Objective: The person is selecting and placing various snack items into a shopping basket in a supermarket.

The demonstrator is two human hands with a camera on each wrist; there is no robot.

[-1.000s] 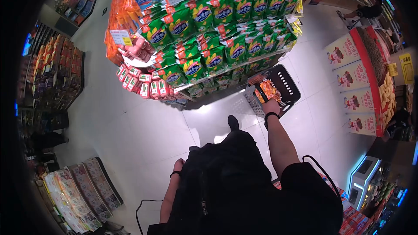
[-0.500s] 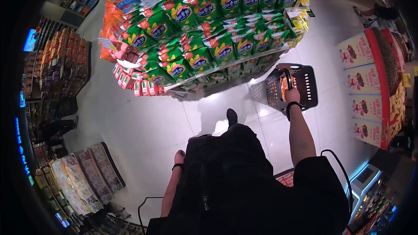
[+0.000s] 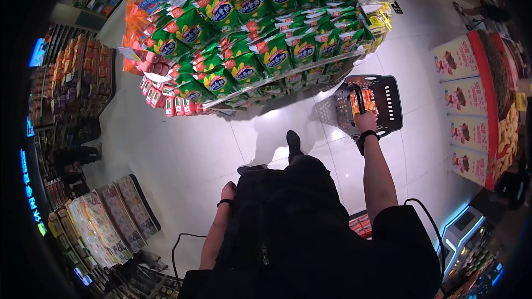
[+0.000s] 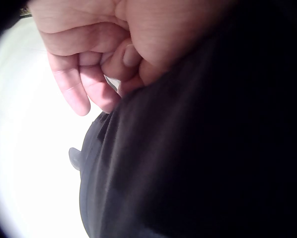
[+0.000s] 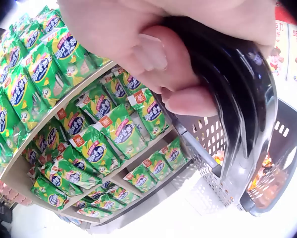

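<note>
My right hand (image 3: 365, 122) grips the black handle (image 5: 238, 84) of a dark shopping basket (image 3: 390, 102), fingers curled round it in the right wrist view. Orange-red packets (image 3: 354, 103) lie inside the basket, which is held beside the front right of a shelf of green bags (image 3: 275, 58). My left hand (image 3: 228, 190) hangs beside the dark clothing (image 4: 138, 163), holding nothing, its fingers loosely curled in the left wrist view.
Pink packs (image 3: 176, 105) line the shelf's left corner. Red-edged display boxes (image 3: 468, 99) stand at the right. Another stocked shelf (image 3: 83, 86) is at the left, a stepped display (image 3: 113, 218) at the lower left. Pale floor tiles (image 3: 205, 144) lie between them.
My right hand has gone from the packets inside the basket to its handle, now raised. The basket has shifted right in view, and the green shelf appears closer.
</note>
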